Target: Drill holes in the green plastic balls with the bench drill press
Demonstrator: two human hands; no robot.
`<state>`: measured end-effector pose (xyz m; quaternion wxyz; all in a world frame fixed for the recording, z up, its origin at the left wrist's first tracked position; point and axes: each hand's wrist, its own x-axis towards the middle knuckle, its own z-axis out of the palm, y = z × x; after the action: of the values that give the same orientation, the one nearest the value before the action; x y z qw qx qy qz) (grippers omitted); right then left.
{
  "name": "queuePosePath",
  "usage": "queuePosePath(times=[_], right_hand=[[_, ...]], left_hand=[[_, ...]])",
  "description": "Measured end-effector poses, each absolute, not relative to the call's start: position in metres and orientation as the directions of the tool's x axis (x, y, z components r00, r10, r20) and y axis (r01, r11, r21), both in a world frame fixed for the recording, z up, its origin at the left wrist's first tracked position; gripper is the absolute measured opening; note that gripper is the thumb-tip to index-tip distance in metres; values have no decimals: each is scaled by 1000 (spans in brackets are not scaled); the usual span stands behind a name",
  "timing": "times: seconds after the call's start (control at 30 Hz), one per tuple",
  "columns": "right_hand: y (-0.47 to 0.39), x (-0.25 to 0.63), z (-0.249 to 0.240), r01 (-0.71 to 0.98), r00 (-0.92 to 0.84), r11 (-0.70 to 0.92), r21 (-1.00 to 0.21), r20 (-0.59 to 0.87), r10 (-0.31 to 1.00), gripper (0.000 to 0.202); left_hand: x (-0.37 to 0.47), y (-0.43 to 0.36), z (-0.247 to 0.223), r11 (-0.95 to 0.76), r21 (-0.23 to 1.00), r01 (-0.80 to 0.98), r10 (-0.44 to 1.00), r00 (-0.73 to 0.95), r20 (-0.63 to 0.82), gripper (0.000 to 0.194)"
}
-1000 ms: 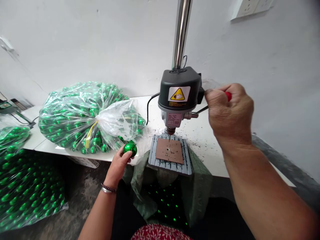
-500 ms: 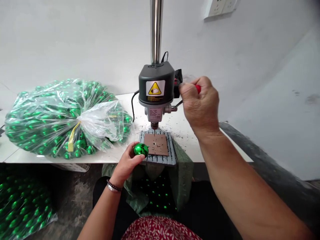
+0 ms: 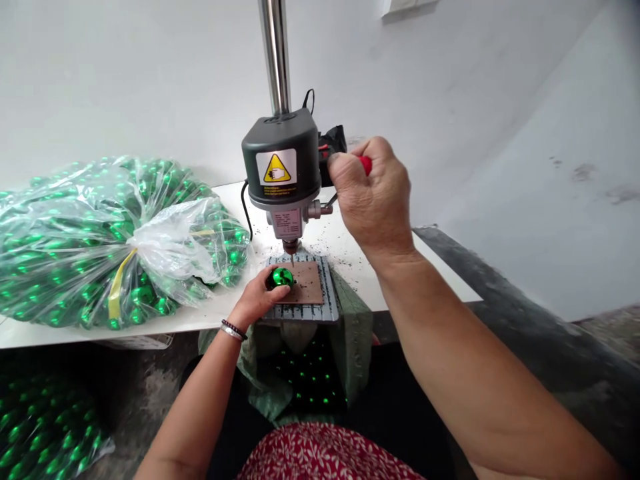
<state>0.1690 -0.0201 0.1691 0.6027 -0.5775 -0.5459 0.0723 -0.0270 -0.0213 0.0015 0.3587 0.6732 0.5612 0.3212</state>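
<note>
My left hand (image 3: 257, 293) grips a shiny green ball (image 3: 283, 277) between thumb and fingers, over the left part of a brown board (image 3: 310, 283). The board lies on the grooved grey base plate (image 3: 329, 312) of a small drill press (image 3: 280, 163). The thin drill bit (image 3: 293, 261) points down close to the ball; whether they touch I cannot tell. High on the right, my right hand (image 3: 375, 193) is wrapped around the red-knobbed lever (image 3: 367, 165) of the press.
A tied clear bag (image 3: 165, 233) full of green balls rests on the white table (image 3: 400, 273) to the left. Another bag of balls (image 3: 45, 427) sits below left. Green cloth (image 3: 355, 327) hangs under the press, with more green balls (image 3: 313, 380) inside. Dark shavings are scattered around.
My left hand has carried the green ball inward over the brown board, nearer the bit. My right hand stays on the lever. The whole view has shifted and tilted slightly.
</note>
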Motion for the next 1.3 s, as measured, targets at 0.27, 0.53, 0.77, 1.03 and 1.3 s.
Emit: queuePosePath(times=[0.27, 0.53, 0.77, 1.03, 1.3], right_hand=[[-18, 173, 165, 601, 354, 337, -725, 620, 700, 24], [-19, 174, 165, 633, 331, 330, -700, 630, 703, 30], [-20, 174, 167, 616, 324, 346, -708, 628, 708, 30], [-19, 178, 166, 593, 314, 356, -722, 615, 723, 27], [-23, 176, 154, 484, 320, 526, -699, 701, 637, 30]], left_hand=[[-28, -6, -7, -82, 879, 470, 983, 183, -6, 52], [-19, 1, 14, -178, 706, 686, 967, 253, -3, 52], [-10, 4, 19, -205, 632, 748, 962, 271, -9, 56], [-4, 2, 5, -94, 828, 552, 965, 254, -60, 68], [-5, 0, -3, -66, 867, 494, 961, 265, -78, 71]])
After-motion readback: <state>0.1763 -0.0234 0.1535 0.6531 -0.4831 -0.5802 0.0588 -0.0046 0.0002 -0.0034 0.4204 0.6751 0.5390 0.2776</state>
